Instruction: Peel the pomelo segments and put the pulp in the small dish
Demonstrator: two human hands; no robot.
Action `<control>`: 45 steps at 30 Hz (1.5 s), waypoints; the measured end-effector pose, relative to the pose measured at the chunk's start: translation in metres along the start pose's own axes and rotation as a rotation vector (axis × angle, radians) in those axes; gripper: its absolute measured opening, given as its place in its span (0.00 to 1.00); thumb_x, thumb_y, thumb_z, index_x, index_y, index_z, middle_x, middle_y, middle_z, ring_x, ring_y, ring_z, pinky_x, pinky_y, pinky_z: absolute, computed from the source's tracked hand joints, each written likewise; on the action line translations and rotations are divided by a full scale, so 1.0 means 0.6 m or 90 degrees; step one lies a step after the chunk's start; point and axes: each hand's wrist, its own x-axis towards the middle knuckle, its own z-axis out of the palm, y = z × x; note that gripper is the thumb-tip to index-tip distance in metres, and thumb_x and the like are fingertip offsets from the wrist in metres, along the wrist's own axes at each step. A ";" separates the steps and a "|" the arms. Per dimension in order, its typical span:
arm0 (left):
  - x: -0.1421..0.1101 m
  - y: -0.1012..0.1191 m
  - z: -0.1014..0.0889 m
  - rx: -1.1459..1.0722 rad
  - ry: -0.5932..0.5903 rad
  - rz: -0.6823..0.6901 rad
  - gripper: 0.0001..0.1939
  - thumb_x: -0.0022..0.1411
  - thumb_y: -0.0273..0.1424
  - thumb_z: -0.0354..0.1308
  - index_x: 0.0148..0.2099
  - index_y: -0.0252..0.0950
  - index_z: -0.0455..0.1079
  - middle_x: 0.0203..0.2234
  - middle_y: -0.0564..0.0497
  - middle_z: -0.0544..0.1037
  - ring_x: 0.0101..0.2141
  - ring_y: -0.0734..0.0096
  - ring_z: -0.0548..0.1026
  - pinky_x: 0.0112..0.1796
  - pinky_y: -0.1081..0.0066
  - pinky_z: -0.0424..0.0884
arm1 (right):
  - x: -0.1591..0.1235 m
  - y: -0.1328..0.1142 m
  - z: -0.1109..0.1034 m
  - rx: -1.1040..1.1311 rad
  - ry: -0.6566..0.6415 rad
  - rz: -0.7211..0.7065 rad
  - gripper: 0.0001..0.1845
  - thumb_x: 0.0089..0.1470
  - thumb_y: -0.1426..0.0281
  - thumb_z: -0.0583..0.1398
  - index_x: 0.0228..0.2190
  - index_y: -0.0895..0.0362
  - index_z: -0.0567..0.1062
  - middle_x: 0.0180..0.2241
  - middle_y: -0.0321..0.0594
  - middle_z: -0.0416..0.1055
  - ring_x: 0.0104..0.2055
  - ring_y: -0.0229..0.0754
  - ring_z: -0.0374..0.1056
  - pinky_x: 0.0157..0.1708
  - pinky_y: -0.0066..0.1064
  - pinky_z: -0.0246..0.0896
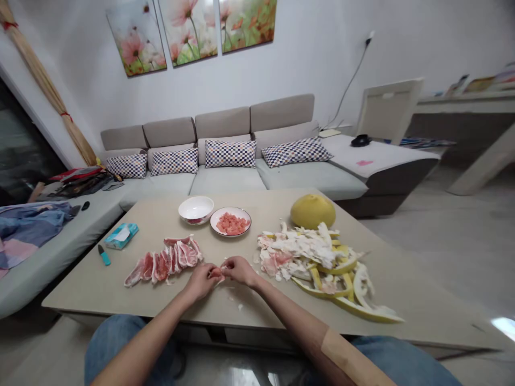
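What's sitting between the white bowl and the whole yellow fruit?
In the head view, the plate of red pulp lies between the bowl and the fruit, nearer the bowl.

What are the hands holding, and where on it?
A pomelo piece: the left hand has its left end, the right hand pinches its right end.

Not one word or number can be read out here! From the middle of the view, between eight and nine o'clock, the flat turquoise-and-white soft tissue packet (116, 239) shows pale marks on its wrapper, too small to make out. Up at two o'clock, the flat yellowish item (481, 84) on the pale tabletop (458, 99) is blurred, any lettering illegible.
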 end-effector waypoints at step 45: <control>0.010 0.028 0.001 -0.852 -0.106 -0.268 0.17 0.60 0.37 0.60 0.50 0.37 0.74 0.41 0.44 0.80 0.41 0.63 0.77 0.48 0.65 0.68 | -0.057 -0.005 -0.005 0.563 0.148 0.019 0.18 0.48 0.55 0.65 0.29 0.56 0.68 0.23 0.34 0.70 0.27 0.37 0.65 0.31 0.28 0.59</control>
